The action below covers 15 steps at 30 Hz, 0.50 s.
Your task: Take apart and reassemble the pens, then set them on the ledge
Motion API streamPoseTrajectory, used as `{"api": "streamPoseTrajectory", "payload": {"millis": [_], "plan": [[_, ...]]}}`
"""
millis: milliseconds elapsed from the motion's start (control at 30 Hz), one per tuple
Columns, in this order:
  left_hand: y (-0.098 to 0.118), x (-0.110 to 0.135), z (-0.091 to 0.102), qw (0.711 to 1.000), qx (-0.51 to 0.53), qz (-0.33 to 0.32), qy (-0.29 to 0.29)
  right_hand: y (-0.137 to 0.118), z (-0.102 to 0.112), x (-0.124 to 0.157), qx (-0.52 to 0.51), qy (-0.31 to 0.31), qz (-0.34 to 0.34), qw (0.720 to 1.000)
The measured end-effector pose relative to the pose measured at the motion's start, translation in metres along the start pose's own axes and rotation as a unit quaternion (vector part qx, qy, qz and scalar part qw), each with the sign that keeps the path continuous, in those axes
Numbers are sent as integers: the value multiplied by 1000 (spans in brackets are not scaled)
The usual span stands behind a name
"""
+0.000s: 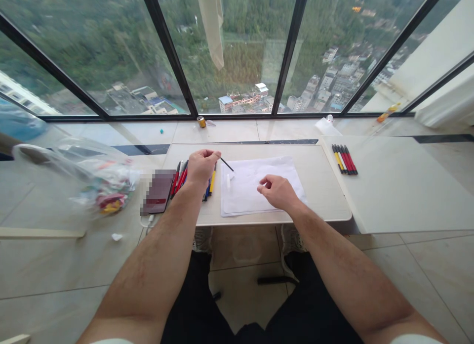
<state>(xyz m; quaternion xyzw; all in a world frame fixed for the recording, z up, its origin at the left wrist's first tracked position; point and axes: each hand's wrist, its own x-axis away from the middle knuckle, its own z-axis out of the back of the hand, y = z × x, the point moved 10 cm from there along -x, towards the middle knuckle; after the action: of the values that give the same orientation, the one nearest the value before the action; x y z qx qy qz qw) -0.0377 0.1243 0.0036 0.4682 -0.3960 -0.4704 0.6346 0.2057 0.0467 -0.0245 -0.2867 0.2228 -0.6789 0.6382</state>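
My left hand point(203, 167) is closed, pinching one end of a thin black stick point(227, 164) that resembles a pen refill. The stick slants down to the right over white paper sheets point(252, 205). A small white tube-shaped piece point(228, 181) lies on the sheets just below it. My right hand point(277, 190) rests over the right part of the paper, fingers curled and thumb near the index finger; whatever they may hold is too small to make out. Red pens point(179, 178) and a yellow pen point(212, 182) lie beside and partly beneath my left forearm.
A phone point(159, 192) with a cable sits on the left side of the low table point(322, 186). Several finished-looking pens point(344, 159) lie in a row on the right-hand board point(407, 186). A plastic bag point(107, 181) stands left; a small can point(201, 121) is by the window.
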Motion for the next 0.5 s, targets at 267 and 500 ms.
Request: {"api": "streamPoseTrajectory", "payload": {"millis": [267,500], "plan": [[-4,14,-64,921,-366,-81,-107,3,13,-4,19,45,-16,999],[-9,11,-78,861,-493,-87,-85,5,12,-4,35,54,-21,998]]}}
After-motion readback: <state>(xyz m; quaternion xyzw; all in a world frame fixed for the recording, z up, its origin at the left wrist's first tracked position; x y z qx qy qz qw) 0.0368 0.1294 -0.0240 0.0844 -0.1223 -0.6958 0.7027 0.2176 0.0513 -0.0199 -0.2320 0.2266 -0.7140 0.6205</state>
